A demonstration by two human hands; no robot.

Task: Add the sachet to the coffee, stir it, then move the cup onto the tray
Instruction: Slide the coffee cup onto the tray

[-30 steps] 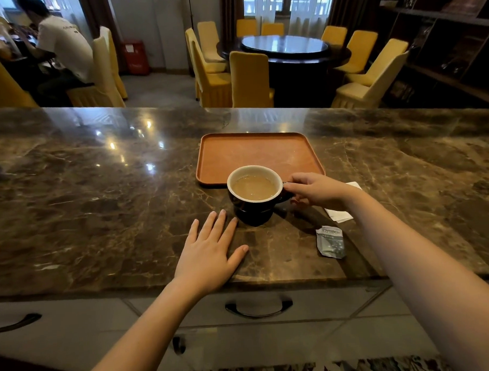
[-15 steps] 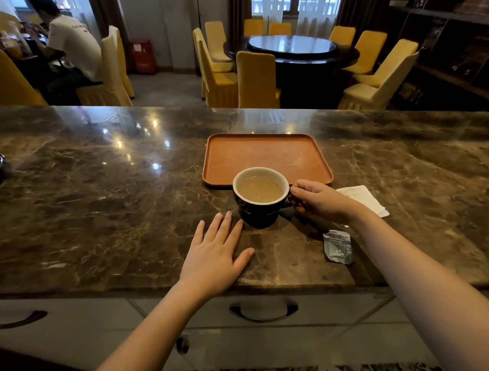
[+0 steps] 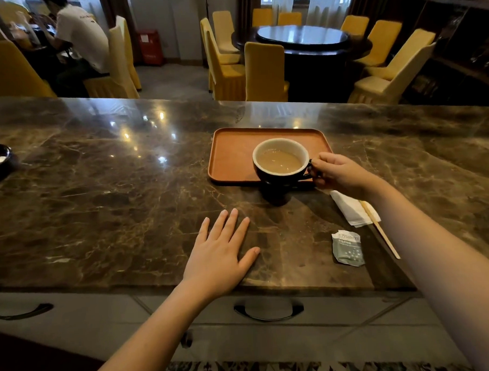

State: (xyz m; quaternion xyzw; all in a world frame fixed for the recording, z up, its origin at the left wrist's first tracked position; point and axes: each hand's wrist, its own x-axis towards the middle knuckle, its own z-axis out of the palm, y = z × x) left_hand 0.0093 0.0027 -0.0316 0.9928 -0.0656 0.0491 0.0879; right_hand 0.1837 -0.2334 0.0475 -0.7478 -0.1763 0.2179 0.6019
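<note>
While lifted off the table (image 3: 103, 197):
Cup (image 3: 281, 162): dark outside, white inside, milky coffee; in the air over the tray's near edge, shadow on the table just below.
Right hand (image 3: 342, 173): pinched on the cup's handle.
Left hand (image 3: 219, 252): flat on the table, fingers spread, holding nothing.
Tray (image 3: 232, 157): orange, bare.
Sachet (image 3: 347, 247): torn, near the table's front edge.
Stirrer (image 3: 379, 229): partly on a napkin (image 3: 351, 208), beside the sachet.

Glossy marble counter (image 3: 98, 191), matt tray (image 3: 231, 158), glazed cup (image 3: 279, 176).
</note>
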